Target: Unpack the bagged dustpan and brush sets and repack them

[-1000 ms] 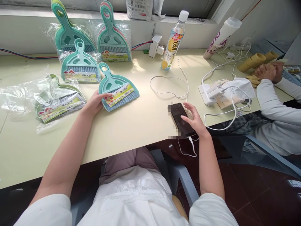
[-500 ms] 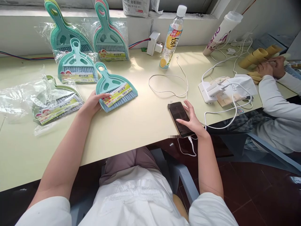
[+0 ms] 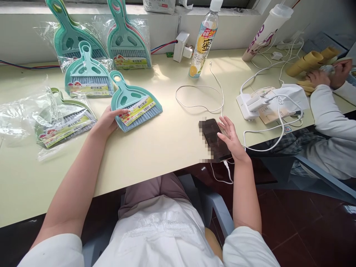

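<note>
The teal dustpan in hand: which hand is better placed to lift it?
Probably the left: the left hand grips the teal dustpan at its left edge. The right hand is farther off, over at the phone.

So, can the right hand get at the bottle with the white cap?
Probably yes, with a stretch forward: the right hand is at the phone, and only a thin white cable seems to lie between that hand and the bottle.

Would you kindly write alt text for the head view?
A person's left hand grips a teal plastic dustpan with a blue-bristled brush at a pale yellow table; the right hand is at a black rectangular phone. A clear plastic bottle stands behind.
</note>
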Demonstrator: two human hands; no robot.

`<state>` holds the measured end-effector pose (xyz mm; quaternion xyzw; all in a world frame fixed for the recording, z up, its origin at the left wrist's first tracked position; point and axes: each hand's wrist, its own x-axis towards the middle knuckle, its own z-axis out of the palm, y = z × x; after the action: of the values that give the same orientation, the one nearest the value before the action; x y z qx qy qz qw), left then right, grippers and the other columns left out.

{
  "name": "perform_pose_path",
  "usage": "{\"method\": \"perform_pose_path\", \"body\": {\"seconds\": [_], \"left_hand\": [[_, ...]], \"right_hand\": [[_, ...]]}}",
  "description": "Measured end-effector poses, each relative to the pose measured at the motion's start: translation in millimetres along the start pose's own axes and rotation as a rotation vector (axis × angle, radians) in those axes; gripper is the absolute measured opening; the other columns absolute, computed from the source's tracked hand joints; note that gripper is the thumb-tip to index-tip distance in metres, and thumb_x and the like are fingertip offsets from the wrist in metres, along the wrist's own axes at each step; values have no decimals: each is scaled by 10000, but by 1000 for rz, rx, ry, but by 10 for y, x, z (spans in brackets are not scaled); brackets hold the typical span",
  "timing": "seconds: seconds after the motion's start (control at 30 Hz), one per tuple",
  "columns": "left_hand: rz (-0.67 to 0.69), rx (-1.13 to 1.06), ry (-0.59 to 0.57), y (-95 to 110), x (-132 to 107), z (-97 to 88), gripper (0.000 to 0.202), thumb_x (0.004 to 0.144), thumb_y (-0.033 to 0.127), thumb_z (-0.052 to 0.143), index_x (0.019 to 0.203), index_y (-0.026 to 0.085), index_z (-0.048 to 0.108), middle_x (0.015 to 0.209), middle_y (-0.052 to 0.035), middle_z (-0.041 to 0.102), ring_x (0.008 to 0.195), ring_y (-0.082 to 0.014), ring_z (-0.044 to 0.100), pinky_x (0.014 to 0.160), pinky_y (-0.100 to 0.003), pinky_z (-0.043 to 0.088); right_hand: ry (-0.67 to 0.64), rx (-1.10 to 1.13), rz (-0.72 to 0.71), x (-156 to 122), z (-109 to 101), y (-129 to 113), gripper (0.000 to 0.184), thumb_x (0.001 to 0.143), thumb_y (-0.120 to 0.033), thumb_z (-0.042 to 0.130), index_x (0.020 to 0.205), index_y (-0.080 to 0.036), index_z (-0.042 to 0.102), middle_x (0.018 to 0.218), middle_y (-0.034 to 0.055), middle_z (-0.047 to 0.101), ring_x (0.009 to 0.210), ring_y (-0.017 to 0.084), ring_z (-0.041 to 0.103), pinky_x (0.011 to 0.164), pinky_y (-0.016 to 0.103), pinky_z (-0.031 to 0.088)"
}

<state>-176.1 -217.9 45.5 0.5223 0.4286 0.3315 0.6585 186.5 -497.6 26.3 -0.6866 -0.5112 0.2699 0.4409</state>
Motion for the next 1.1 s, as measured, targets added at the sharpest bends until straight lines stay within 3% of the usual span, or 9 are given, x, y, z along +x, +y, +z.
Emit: {"method": "perform_pose_path", "body": {"seconds": [0.13,0.3,0.47,0.57,0.7,0.97,1.1], "left_hand": [[-6,45,-32,1,-3,-7,221,867,53,424,1021,93,578,827,-29,738,1198,-262,572,631,-232,509],[-18,70,-10,6,-3,7,192,875,37,403,935,80,580,743,-41,721,1220,-295,542,540,-201,462],[-25,66,3,19,-6,25,265,890,57,403,1066,127,589,805,-38,735,1220,-285,555,540,-198,493],[-22,75,13,18,2,30,294,860,114,524,1147,143,582,851,-34,741,1159,-287,612,586,-211,553],[-20,44,54,9,25,31,470,666,139,742,1114,152,603,942,-58,746,1000,-292,695,675,-280,643],[-50,49,83,6,44,25,581,678,126,739,1216,174,525,952,-48,735,879,-254,715,734,-338,645],[-45,43,80,-19,72,-8,564,675,139,752,1201,159,548,984,-71,732,844,-247,722,691,-312,643]], "right_hand": [[35,16,-1,-10,-2,-1,681,900,-603,455,1497,-423,184,1588,-9,290,1445,257,327,1185,502,313],[45,-1,-12,-22,-6,0,677,900,-604,437,1500,-423,182,1583,-14,303,1445,263,326,1181,503,320],[43,-20,-25,-21,-6,10,689,893,-628,432,1499,-423,176,1583,-22,298,1450,259,316,1183,493,321],[39,-15,-29,-23,-3,-2,697,888,-638,441,1496,-424,177,1584,-29,295,1457,257,301,1187,490,311],[22,-31,3,-23,0,-43,703,882,-637,459,1495,-431,184,1581,-34,300,1461,266,290,1190,504,301],[13,2,13,-9,-8,-60,699,867,-639,507,1476,-422,241,1571,-35,314,1466,267,277,1211,477,274],[-5,18,6,0,-11,-64,721,848,-616,565,1470,-394,277,1561,-18,332,1464,266,279,1221,482,256]]}}
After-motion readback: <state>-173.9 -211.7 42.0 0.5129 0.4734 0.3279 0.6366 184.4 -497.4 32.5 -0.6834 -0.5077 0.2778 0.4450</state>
